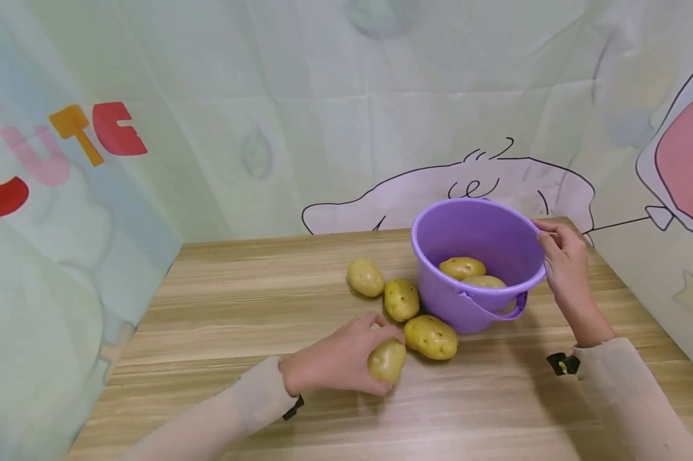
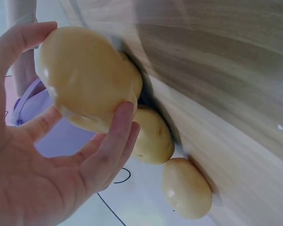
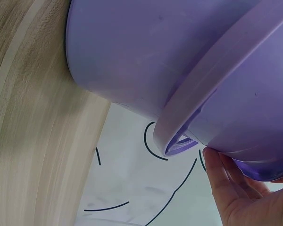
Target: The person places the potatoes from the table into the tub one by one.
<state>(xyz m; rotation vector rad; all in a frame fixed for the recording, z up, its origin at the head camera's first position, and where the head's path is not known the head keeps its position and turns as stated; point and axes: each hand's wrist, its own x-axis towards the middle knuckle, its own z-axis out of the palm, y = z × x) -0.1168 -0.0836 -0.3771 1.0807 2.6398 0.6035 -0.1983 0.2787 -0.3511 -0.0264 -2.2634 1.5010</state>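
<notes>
My left hand [image 1: 346,355] grips a pale yellow potato [image 1: 387,361] between thumb and fingers, low over the table in the head view. In the left wrist view that potato [image 2: 85,77] fills the grasp, with the fingertips curled along its side. With my right hand [image 1: 568,262] I pinch the rim of a purple bucket [image 1: 439,291] at its right side. Under the rim, the right hand's fingers [image 3: 221,181] show in the right wrist view. Inside the bucket lie potatoes [image 1: 462,267], partly hidden by its front wall.
Beside the bucket's left, a larger potato [image 1: 431,337], a spotted potato [image 1: 401,299] and a paler potato [image 1: 366,277] lie on the wooden table [image 1: 254,288]. The bucket's handle [image 1: 496,314] hangs down its front. A printed cloth [image 1: 323,128] stands behind the table.
</notes>
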